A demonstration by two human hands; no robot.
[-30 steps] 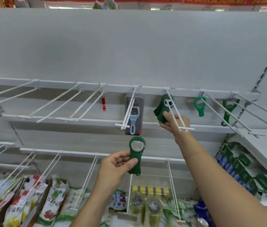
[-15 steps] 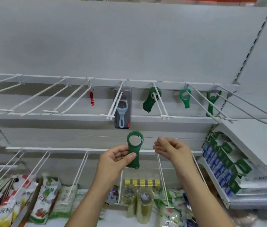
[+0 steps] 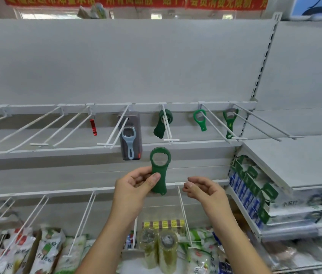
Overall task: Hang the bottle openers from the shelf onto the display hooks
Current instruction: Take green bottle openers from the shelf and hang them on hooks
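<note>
Two bare hands, two bare forearms, seen from above.
Left hand point(image 3: 134, 186) and right hand point(image 3: 205, 191) uncovered; left forearm point(image 3: 112, 234) and right forearm point(image 3: 233, 234) bare down to the frame's lower edge. Left thumbnail short, rounded, plain.

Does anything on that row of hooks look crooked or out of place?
Only a little. The dark green opener on its hook hangs tilted, its handle swung to the left, while the bright green opener beside it hangs straighter. Nothing looks spilled or broken.
</note>
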